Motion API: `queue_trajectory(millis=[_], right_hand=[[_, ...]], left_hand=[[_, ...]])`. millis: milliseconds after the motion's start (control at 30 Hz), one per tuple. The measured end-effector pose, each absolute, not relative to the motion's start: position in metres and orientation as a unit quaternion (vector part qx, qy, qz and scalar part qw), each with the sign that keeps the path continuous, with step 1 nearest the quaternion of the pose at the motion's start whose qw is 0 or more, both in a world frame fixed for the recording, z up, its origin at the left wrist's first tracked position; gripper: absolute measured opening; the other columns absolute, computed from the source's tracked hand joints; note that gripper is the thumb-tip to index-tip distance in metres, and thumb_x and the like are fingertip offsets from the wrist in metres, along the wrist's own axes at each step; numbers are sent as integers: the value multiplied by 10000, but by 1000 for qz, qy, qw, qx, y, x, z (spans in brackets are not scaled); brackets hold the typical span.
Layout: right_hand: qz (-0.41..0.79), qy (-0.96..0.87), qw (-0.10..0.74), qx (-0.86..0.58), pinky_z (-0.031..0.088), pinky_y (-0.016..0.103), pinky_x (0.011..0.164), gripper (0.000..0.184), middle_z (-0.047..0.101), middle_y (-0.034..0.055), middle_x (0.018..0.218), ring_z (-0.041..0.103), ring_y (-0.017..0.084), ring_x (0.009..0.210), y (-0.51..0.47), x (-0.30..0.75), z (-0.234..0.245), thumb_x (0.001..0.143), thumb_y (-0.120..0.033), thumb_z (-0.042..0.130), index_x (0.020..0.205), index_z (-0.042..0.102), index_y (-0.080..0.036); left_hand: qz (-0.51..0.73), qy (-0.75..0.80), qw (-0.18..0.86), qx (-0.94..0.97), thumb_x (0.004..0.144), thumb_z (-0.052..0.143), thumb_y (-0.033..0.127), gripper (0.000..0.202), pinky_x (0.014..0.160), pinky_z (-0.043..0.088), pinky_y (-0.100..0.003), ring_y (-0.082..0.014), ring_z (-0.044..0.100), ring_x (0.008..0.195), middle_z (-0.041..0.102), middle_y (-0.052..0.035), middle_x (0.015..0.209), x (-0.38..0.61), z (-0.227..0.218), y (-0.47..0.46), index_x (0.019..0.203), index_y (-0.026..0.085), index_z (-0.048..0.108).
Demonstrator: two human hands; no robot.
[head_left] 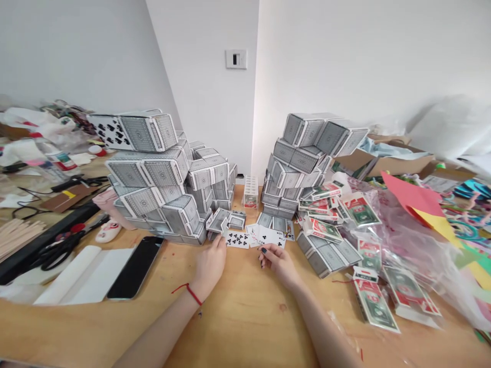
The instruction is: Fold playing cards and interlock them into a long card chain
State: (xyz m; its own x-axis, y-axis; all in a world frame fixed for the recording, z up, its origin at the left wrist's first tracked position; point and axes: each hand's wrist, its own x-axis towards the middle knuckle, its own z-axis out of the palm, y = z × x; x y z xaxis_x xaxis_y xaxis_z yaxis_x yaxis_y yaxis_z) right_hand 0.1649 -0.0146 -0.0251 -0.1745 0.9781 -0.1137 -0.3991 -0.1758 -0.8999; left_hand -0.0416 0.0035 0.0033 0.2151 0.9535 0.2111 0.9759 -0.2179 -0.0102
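Note:
My left hand, fingers closed together, is at the front edge of a small block of folded playing cards; its fingertips are partly hidden there. My right hand pinches at the lower edge of a face-up playing card, one of several in a row on the table. Another face-up club card lies between the hands. A low folded-card piece sits just behind it. On either side rise stacked card blocks: a left tower and a right tower, both leaning and stepped.
A card box stands between the towers. At right are a loose card block, red-green card boxes and clear plastic wrap. At left lie a black phone, white paper and black scissors. A wall stands behind.

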Motion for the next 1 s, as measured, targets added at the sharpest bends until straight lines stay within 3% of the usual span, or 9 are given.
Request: queue_trajectory(millis=[167, 400, 533, 633, 700, 767, 833, 1000], right_hand=[[665, -381, 512, -388, 400, 246, 510, 276, 601, 23, 651, 502, 96, 497, -14, 165, -25, 681, -385, 644, 815, 604, -148], [665, -378, 508, -396, 407, 253, 523, 284, 598, 23, 653, 503, 99, 505, -13, 165, -24, 674, -397, 647, 805, 606, -149], [665, -377, 505, -401, 409, 257, 522, 296, 600, 24, 656, 503, 102, 504, -13, 165, -25, 665, -408, 651, 803, 604, -151], [664, -377, 505, -402, 407, 255, 518, 302, 600, 25, 653, 503, 102, 500, -12, 166, -26, 662, -411, 652, 803, 601, -149], [664, -377, 505, -402, 408, 255, 517, 307, 599, 27, 649, 503, 103, 500, -12, 166, -27, 659, -415, 653, 799, 599, -147], [664, -379, 505, -401, 409, 254, 519, 305, 598, 27, 649, 505, 103, 505, -12, 166, -27, 662, -414, 651, 798, 597, -146], [664, -380, 506, -399, 408, 251, 519, 297, 598, 26, 651, 504, 101, 507, -12, 166, -26, 670, -410, 646, 799, 596, -147], [662, -376, 505, -406, 406, 255, 523, 306, 606, 25, 655, 506, 103, 501, -12, 166, -25, 658, -422, 650, 796, 594, -154]], left_hand=[[-61, -587, 105, -800, 782, 332, 59, 389, 493, 463, -293, -180, 612, 654, 519, -116, 1180, -42, -3, 4, 1088, 177, 541], [-132, -532, 126, -827, 770, 366, 50, 356, 555, 466, -278, -168, 586, 716, 555, -107, 1103, -36, -10, 2, 1046, 168, 558], [-182, -507, 128, -833, 782, 418, 131, 309, 741, 457, -362, -229, 537, 909, 568, -104, 1048, -37, 5, 9, 1056, 187, 550], [-225, -526, 120, -811, 750, 475, 172, 431, 908, 367, -421, -281, 407, 1121, 477, -133, 1194, -41, 13, 17, 1180, 153, 447], [-224, -539, 87, -807, 740, 482, 171, 498, 884, 386, -399, -266, 453, 1071, 517, -142, 1133, -42, 10, 20, 1224, 116, 379], [-201, -552, 57, -807, 762, 446, 152, 485, 810, 422, -366, -235, 530, 939, 579, -126, 1004, -42, 4, 21, 1236, 106, 353], [-183, -549, 48, -814, 783, 408, 140, 448, 789, 422, -352, -222, 542, 908, 584, -120, 996, -41, -2, 20, 1229, 124, 361], [-179, -561, 61, -806, 798, 393, 157, 395, 866, 372, -367, -234, 463, 1047, 520, -115, 1145, -38, 0, 26, 1192, 166, 406]])
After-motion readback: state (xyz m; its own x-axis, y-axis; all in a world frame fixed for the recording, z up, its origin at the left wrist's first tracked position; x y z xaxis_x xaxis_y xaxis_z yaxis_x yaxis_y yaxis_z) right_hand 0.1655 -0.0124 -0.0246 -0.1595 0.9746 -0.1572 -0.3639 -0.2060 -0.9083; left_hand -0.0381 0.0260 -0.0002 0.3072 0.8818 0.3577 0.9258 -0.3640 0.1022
